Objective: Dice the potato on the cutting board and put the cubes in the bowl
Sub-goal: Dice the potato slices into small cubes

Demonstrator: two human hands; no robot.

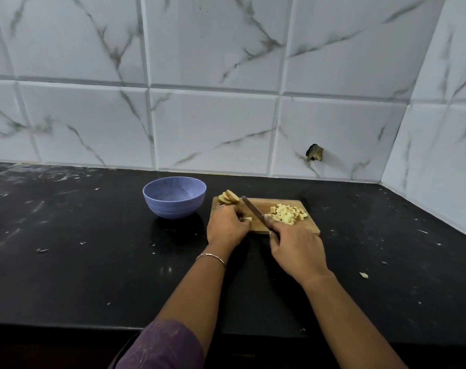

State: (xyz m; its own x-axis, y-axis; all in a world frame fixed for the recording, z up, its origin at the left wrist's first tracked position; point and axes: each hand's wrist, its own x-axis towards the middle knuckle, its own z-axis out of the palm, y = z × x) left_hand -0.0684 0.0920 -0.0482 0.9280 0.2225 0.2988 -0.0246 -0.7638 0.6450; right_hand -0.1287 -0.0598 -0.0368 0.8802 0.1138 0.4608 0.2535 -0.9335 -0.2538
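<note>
On a black countertop [93, 262] backed by marble-patterned wall tiles [213, 129], a wooden cutting board [276, 203] lies just right of a blue-violet bowl [173, 210]; the two stand close together but apart. Far left corner of the board: a short stack of potato slices [228, 197], leaning and overlapping. Right half of the board: a loose heap of potato cubes [286, 213]. Left hand [228, 225], with a thin bracelet [212, 257] at the wrist and a purple sleeve [162, 347] at the elbow, rests on the near left part of the board, its fingers curled down over a small pale potato piece [248, 219] that shows at the fingertips. Right hand [297, 251] is closed around the handle of a knife [254, 211], the index finger lying forward along it; the handle itself is hidden inside the grip. The blade slants away to the left, passing between the held piece and the heap of cubes, with its tip near the stacked slices. A pale scrap [363, 275] lies on the countertop, well to the right of the hands.
</note>
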